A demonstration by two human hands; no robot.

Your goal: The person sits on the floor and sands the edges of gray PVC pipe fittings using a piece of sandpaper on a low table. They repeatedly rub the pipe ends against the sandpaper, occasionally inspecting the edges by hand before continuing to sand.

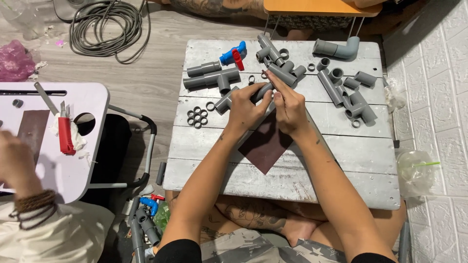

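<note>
My left hand (244, 108) grips a short grey pipe piece (261, 91) above the white wooden table (292, 160). My right hand (288, 107) pinches a thin tool against the end of that piece; what the tool is cannot be told. A dark brown sheet of sandpaper (265, 146) lies on the table just under my wrists. Small grey rings (197, 117) sit clustered to the left of my left hand.
Grey pipe fittings (346, 92) lie across the table's far half, with a tee (212, 79), an elbow (336, 48) and a blue valve with a red handle (234, 55). Another person's hand (17, 163) rests at a white side table (73, 160) holding a red knife (65, 136). A hose coil (105, 24) lies on the floor.
</note>
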